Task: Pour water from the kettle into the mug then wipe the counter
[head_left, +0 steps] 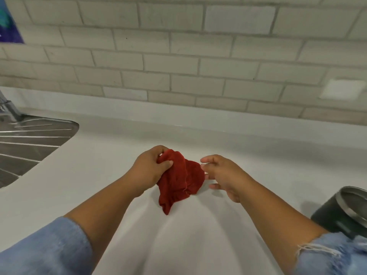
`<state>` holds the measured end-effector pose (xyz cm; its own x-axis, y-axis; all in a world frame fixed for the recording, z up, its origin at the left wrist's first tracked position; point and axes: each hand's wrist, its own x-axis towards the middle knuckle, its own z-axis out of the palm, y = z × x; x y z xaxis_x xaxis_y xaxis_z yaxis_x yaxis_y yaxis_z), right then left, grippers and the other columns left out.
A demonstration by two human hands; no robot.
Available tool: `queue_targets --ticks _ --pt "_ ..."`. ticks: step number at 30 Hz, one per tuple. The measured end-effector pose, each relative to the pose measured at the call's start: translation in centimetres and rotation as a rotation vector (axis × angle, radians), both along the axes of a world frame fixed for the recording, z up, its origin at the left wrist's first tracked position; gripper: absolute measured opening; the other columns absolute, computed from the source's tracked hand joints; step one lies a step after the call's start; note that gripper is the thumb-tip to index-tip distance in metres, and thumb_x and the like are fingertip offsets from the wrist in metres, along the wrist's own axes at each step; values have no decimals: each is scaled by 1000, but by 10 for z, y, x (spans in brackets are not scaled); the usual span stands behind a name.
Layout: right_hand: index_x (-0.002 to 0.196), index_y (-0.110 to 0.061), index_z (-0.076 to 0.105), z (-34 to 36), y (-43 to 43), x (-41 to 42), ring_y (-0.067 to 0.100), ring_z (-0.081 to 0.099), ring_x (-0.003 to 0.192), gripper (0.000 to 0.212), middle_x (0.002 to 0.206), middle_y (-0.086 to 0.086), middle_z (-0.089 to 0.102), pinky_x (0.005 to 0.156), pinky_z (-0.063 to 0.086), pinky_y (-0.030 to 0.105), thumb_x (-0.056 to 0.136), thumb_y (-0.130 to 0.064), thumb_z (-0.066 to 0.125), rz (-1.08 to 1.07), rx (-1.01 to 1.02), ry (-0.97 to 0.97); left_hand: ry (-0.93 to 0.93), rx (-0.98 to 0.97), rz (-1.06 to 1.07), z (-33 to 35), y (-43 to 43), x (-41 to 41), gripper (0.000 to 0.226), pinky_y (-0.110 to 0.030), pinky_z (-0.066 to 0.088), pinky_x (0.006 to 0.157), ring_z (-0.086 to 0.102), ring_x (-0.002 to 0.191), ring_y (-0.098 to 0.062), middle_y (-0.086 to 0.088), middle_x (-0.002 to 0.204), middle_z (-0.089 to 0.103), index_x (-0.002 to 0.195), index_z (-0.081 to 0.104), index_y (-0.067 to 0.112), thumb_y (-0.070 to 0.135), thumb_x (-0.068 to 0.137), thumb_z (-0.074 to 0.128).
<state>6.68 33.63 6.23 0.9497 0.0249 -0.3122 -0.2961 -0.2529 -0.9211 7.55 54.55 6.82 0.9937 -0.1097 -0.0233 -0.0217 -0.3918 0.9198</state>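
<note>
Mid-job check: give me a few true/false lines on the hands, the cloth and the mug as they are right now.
1. The left hand grips the red cloth. True.
2. The right hand holds the mug. False: it is open, with its fingers by the cloth's right edge. The mug sits apart, at the right edge of the view.
3. The cloth lies spread flat on the counter. False: it is bunched up in the left hand, with its lower end hanging down.
4. A metal drainboard lies to the left of the hands. True.
</note>
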Motion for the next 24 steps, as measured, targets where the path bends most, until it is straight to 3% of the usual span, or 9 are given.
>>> queue_targets --ticks 4,7,10,15,19,21,24 --pt "102 -30 61 -2 -27 4 12 64 97 13 107 -6 65 78 52 30 90 -26 58 -89 -29 -25 -55 -19 -30 2 -27 38 11 -27 47 56 61 69 -18 -5 86 68 98 63 20 16 90 57" --pt "103 -26 62 -4 -41 9 13 65 97 13 105 -6 65 81 53 33 91 -25 57 -172 -35 -30 -47 -142 -12 0 -45 68 14 -32 51 65 65 83 -26 -9 96 69 103 62 17 15 91 55" --pt "103 -26 63 -4 -51 11 11 66 92 13 102 -7 64 77 52 29 91 -25 57 -213 -44 -13 25 -288 -9 -6 -62 95 19 -37 56 71 67 90 -26 -11 104 67 111 58 14 15 93 52" --pt "103 -26 64 -8 -63 9 8 67 88 14 99 -9 65 70 50 24 91 -23 57 -268 -43 7 172 -392 -112 -17 -89 141 21 -28 57 60 67 89 -19 -10 110 64 117 52 15 13 96 47" --pt "101 -25 65 -9 -70 6 8 68 85 13 98 -8 67 69 51 22 90 -22 57 -272 -65 33 229 -618 -62 -24 -90 171 23 -33 55 69 64 100 -21 -5 115 61 118 50 19 12 97 46" --pt "100 -24 65 -10 -75 5 7 68 84 14 99 -7 67 69 50 22 91 -21 56 -298 -62 32 147 -424 60 -38 -85 179 32 -36 52 78 61 107 -28 -9 122 59 125 48 16 12 93 50" --pt "100 -23 66 -7 -76 4 8 68 83 14 101 -5 68 71 50 24 91 -20 55 -321 -59 23 -193 244 178 -63 -75 179 56 -42 43 98 44 128 -34 -14 143 44 138 39 11 12 85 57"
